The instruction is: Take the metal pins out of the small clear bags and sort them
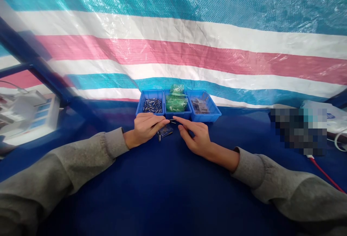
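Observation:
My left hand (148,126) is closed in a pinch on one end of a thin, dark metal pin (171,120), which points to the right. My right hand (197,136) reaches in from the other side, its index fingertip at the pin's far end and its thumb held apart. Just below the fingertips, a small plastic bag (166,131) lies on the blue table (173,185) with a few loose pins (159,137) on and beside it. The exact kind of these slim metal parts is too small to make out.
Behind my hands stand three blue bins: one with many metal pins (152,105), one with green plastic packets (176,102), one with clear small bags (200,105). A blurred dark object (300,129) with a red cable (325,174) lies right. A striped sheet (173,51) hangs behind.

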### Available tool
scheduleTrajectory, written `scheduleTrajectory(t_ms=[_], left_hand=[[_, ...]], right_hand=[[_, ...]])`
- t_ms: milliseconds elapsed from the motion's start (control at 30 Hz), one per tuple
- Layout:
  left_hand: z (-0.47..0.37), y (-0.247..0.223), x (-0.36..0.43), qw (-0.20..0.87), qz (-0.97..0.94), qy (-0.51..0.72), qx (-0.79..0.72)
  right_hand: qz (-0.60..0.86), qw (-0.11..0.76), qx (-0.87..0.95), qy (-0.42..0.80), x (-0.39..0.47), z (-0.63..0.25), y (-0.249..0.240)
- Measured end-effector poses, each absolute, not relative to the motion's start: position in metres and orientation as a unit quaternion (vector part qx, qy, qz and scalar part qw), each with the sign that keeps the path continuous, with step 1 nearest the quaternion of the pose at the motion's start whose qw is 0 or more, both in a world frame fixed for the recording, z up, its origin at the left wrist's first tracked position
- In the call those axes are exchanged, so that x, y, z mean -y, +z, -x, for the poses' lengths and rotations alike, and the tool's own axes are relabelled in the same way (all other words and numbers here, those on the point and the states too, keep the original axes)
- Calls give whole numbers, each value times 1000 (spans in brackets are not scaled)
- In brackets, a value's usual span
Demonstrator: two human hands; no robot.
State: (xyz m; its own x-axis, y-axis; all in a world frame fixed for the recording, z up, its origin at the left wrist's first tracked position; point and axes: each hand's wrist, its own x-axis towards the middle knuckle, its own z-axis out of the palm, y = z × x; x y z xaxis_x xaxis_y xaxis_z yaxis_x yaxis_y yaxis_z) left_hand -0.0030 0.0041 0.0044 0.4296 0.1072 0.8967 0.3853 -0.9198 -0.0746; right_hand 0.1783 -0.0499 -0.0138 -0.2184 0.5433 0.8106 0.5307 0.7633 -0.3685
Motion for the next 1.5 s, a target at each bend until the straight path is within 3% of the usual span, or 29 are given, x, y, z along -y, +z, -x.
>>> scheduleTrajectory(t_ms=[1500], left_hand=[[3,0,-8,129,829,-524,150]], right_hand=[[350,502,791,12,49,-179,-15]])
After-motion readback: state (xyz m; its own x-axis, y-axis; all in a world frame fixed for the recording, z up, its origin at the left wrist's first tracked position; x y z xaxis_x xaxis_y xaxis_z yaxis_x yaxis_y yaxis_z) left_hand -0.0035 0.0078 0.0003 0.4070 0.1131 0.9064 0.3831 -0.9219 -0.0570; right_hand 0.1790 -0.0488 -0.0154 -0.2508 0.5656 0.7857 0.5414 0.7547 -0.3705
